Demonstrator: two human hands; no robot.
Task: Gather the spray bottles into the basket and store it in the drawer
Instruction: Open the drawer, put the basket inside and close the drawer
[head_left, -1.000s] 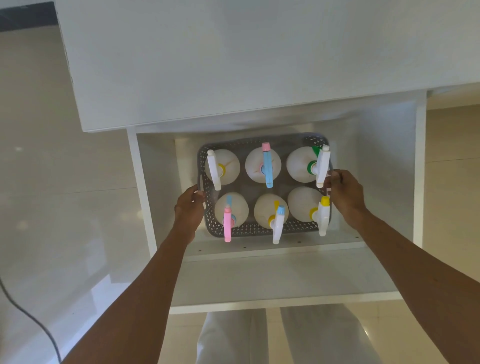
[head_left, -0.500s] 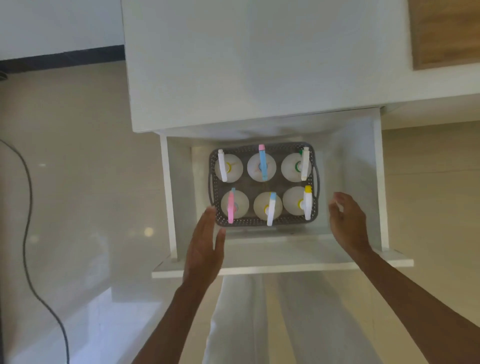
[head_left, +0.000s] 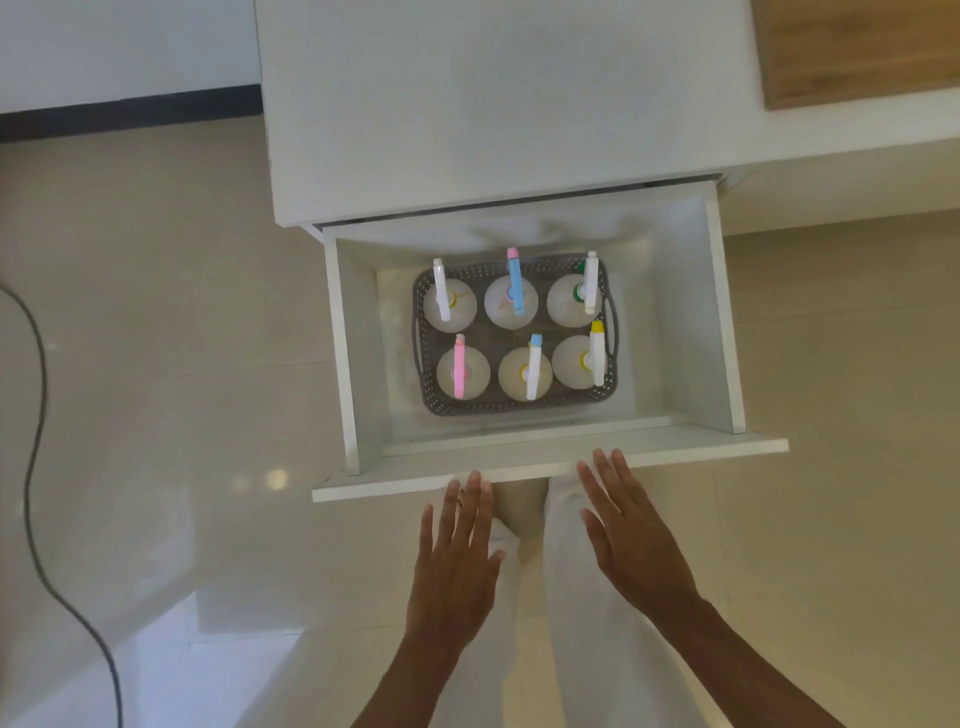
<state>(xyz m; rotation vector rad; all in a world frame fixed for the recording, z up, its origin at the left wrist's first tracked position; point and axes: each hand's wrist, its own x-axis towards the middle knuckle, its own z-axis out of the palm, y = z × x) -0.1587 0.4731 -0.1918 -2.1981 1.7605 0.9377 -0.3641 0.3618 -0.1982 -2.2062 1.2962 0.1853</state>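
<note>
floor: pale glossy tiles (head_left: 156, 338); dark cable (head_left: 36, 415) trailing at far left of scene.
cabinet: white flat-topped unit (head_left: 493, 104) at the far side; wood panel (head_left: 862, 47) at top right corner.
drawer: white open drawer (head_left: 722, 312) pulled out toward the person; front panel (head_left: 675, 453) is the near edge, long axis left-right.
basket: grey perforated plastic basket (head_left: 519, 407) with side handles, sitting on the drawer floor, roughly centred, long side left-right.
bottles: 6 white round spray bottles (head_left: 462, 374), all upright in the basket, 2 rows of 3; nozzle colours white, blue, white/green far row; pink, white/blue, white/yellow near row.
left hand: left hand (head_left: 457, 561) flat, fingers spread, holding nothing; fingertips at or just over the front panel, contact unclear.
right hand: right hand (head_left: 628, 535) same, empty and splayed; fingertips reach slightly further, overlapping the panel edge.
key relation: panel lies straight ahead (far) of both palms; closing looks like a push away from the body, perpendicular to panel's long axis. Right hand marginally nearer.
status: gathering looks done; drawer not yet shut.
</note>
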